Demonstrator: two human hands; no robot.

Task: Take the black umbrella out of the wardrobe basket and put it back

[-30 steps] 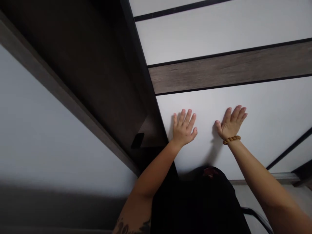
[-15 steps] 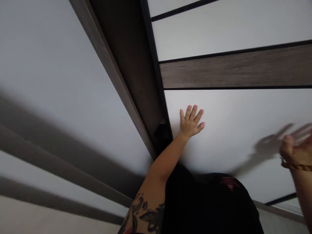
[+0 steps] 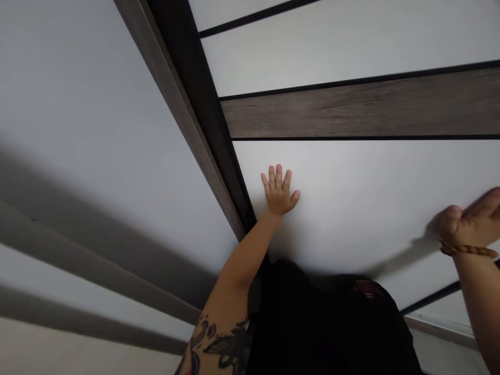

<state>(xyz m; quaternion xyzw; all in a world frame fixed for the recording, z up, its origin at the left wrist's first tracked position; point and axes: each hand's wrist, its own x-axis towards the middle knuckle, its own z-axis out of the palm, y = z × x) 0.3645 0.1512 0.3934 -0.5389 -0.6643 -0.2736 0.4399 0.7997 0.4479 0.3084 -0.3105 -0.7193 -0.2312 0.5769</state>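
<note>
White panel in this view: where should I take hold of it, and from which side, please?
Probably the dark frame along its left edge, coming from the front with the left hand, which lies close by. The white panel itself looks flat and smooth, with no handle showing.

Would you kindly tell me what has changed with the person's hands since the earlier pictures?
The right hand, with its beaded bracelet, has come off its spot on the white panel and moved right, fingers now bent. The left hand stays spread flat on the panel, below the dark wood strip.
</note>
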